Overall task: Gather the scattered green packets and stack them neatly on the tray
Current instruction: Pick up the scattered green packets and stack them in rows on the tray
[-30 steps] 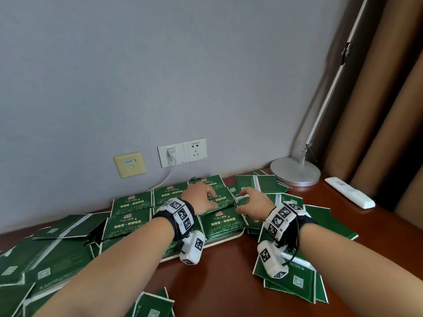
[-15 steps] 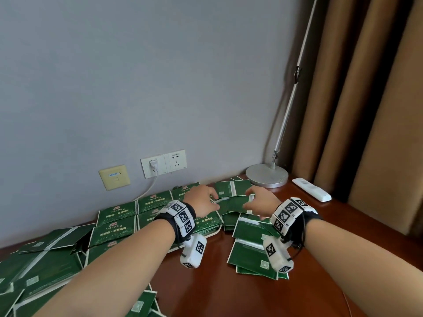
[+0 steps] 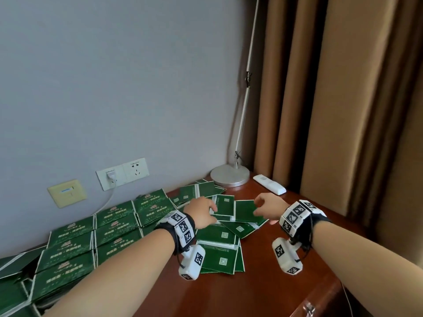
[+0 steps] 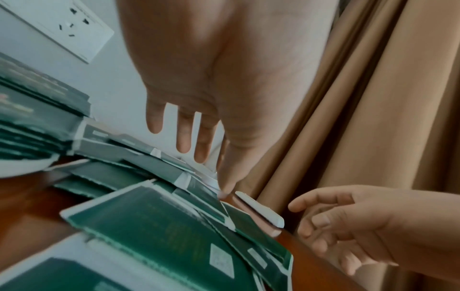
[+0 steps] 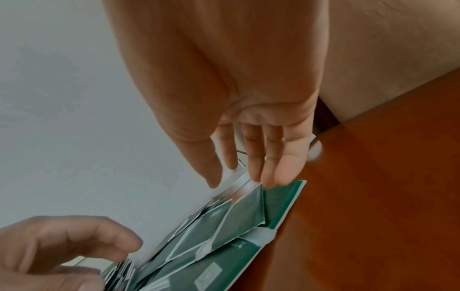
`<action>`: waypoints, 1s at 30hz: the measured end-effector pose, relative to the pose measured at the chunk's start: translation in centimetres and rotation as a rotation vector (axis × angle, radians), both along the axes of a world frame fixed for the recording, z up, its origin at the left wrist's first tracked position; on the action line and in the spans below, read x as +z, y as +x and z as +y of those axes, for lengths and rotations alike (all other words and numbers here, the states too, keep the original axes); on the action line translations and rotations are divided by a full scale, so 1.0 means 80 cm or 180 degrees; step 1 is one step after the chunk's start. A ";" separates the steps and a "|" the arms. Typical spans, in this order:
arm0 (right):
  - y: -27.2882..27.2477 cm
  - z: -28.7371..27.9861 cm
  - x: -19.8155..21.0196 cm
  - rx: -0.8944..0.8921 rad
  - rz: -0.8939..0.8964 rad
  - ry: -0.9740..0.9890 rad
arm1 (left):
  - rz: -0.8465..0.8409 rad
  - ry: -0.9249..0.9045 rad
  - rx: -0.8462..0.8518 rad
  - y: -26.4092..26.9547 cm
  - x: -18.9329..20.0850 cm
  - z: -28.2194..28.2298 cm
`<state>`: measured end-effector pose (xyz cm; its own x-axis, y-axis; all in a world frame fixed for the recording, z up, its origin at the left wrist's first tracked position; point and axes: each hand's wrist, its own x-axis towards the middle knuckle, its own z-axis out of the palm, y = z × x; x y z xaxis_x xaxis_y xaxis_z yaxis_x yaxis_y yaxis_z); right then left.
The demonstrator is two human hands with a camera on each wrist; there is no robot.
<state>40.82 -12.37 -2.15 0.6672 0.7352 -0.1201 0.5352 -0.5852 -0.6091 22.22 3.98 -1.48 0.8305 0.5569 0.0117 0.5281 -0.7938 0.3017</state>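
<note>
Loose green packets (image 3: 225,205) lie overlapping on the brown table, to the right of neat rows of stacked packets (image 3: 114,227). My left hand (image 3: 202,210) reaches over the loose pile. In the left wrist view its fingers (image 4: 184,135) are straight and the thumb tip touches a packet (image 4: 204,195). A white tray rim (image 4: 22,167) shows under the stacks. My right hand (image 3: 266,205) hovers at the pile's right side. Its fingers (image 5: 276,171) are extended just above the edge of a packet (image 5: 283,202) and hold nothing.
A lamp base (image 3: 229,175) and a white remote (image 3: 269,187) sit at the back right corner. Wall sockets (image 3: 123,176) with a plugged cable are behind the stacks. Brown curtains (image 3: 343,110) hang on the right. Bare wood (image 3: 251,289) lies in front, with the table edge at right.
Both hands have moved right, off the stacked packets, to the loose pile beside them. The head view has swung right and up.
</note>
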 end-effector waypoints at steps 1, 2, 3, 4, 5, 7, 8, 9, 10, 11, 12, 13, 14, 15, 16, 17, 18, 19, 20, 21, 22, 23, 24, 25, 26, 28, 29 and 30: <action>0.006 -0.002 -0.003 -0.0007 0.0035 -0.0034 | 0.0036 0.0014 0.0000 0.006 -0.004 -0.001; 0.012 -0.002 -0.008 0.0003 0.0038 -0.0053 | 0.0076 0.0023 0.0009 0.010 -0.007 -0.002; 0.018 -0.001 -0.011 0.0007 0.0034 -0.0072 | 0.0115 0.0025 0.0018 0.015 -0.010 -0.003; 0.022 0.001 -0.014 0.0016 0.0042 -0.0081 | 0.0137 0.0025 0.0031 0.018 -0.012 -0.003; 0.026 0.003 -0.015 0.0016 0.0089 -0.0094 | 0.0159 0.0014 0.0043 0.022 -0.015 -0.002; 0.033 0.010 -0.018 0.0042 0.0189 -0.0083 | 0.0212 -0.0037 0.0045 0.029 -0.019 0.000; 0.037 0.014 -0.021 0.0072 0.0210 -0.0086 | 0.0231 -0.0058 0.0034 0.032 -0.021 0.002; 0.038 0.018 -0.021 0.0108 0.0209 -0.0111 | 0.0243 -0.0078 0.0022 0.035 -0.023 0.004; 0.040 0.022 -0.023 0.0150 0.0207 -0.0141 | 0.0255 -0.0093 0.0009 0.038 -0.024 0.006; 0.042 0.026 -0.025 0.0183 0.0225 -0.0180 | 0.0267 -0.0107 0.0002 0.041 -0.026 0.007; 0.044 0.030 -0.027 0.0199 0.0255 -0.0215 | 0.0280 -0.0113 -0.0009 0.044 -0.027 0.009; 0.045 0.034 -0.029 0.0201 0.0300 -0.0244 | 0.0303 -0.0120 -0.0022 0.047 -0.029 0.011; 0.046 0.035 -0.030 0.0206 0.0333 -0.0249 | 0.0324 -0.0132 -0.0035 0.049 -0.030 0.012; 0.047 0.038 -0.031 0.0207 0.0363 -0.0241 | 0.0336 -0.0155 -0.0047 0.051 -0.031 0.013; 0.049 0.040 -0.033 0.0204 0.0399 -0.0225 | 0.0352 -0.0184 -0.0054 0.054 -0.033 0.014; 0.049 0.041 -0.033 0.0197 0.0462 -0.0206 | 0.0373 -0.0211 -0.0058 0.056 -0.035 0.014; 0.049 0.042 -0.033 0.0187 0.0565 -0.0184 | 0.0418 -0.0229 -0.0060 0.058 -0.037 0.014; 0.048 0.042 -0.032 0.0173 0.0697 -0.0147 | 0.0480 -0.0242 -0.0056 0.059 -0.039 0.014; 0.048 0.042 -0.031 0.0145 0.0846 -0.0111 | 0.0543 -0.0247 -0.0050 0.061 -0.041 0.015; 0.047 0.042 -0.030 0.0110 0.1000 -0.0065 | 0.0584 -0.0247 -0.0036 0.062 -0.043 0.015; 0.047 0.043 -0.029 0.0077 0.1137 -0.0013 | 0.0595 -0.0240 -0.0016 0.063 -0.044 0.016; 0.048 0.044 -0.030 0.0042 0.1261 0.0056 | 0.0587 -0.0236 0.0004 0.064 -0.044 0.016; 0.048 0.046 -0.032 -0.0003 0.1372 0.0143 | 0.0577 -0.0228 0.0015 0.065 -0.043 0.017; 0.049 0.049 -0.034 -0.0059 0.1476 0.0261 | 0.0571 -0.0215 0.0013 0.066 -0.043 0.017; 0.050 0.052 -0.038 -0.0127 0.1580 0.0391 | 0.0570 -0.0198 0.0012 0.066 -0.043 0.017; 0.051 0.056 -0.042 -0.0263 0.1745 0.0652 | 0.0556 -0.0155 0.0008 0.067 -0.043 0.015; 0.050 0.057 -0.043 -0.0317 0.1762 0.0735 | 0.0542 -0.0137 0.0007 0.068 -0.043 0.015; 0.049 0.058 -0.044 -0.0356 0.1763 0.0780 | 0.0531 -0.0128 0.0012 0.068 -0.043 0.014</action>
